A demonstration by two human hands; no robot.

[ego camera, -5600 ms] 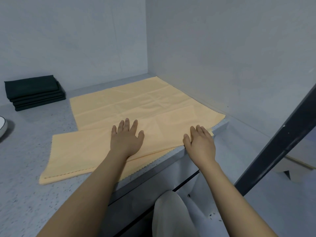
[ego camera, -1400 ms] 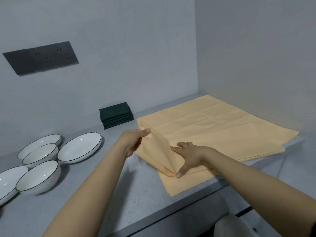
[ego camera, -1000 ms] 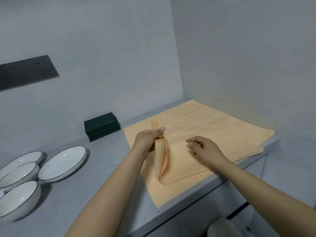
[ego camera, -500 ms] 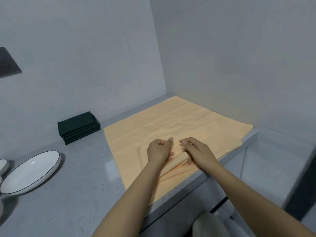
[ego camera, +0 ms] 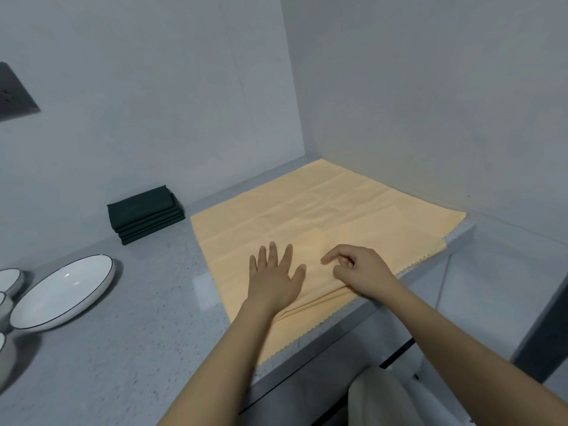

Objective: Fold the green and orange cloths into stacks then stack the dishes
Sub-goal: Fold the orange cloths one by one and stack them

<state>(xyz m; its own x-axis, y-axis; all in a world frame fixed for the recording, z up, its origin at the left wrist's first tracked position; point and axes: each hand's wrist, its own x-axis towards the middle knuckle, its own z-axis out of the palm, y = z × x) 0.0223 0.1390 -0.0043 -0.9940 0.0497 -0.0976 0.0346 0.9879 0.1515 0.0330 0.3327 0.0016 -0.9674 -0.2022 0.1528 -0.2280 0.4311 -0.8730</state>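
1. Orange cloth [ego camera: 322, 216] is lying under both hands; we are judging it soft, light, best pinched at corners.
2. We are pressing left hand [ego camera: 275, 279] flat, fingers straight; right hand [ego camera: 361, 272] loosely curled, gripping nothing.

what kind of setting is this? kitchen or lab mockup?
Probably a kitchen-style counter, possibly a mock-up: a speckled grey stone-look countertop set into a corner of plain grey walls, white black-rimmed shallow dishes at the left, and a dark wall socket plate. No sink or appliances are visible.

Bowls [ego camera: 6, 290] cut off at left edge; wall plate [ego camera: 15, 93] partly cropped.
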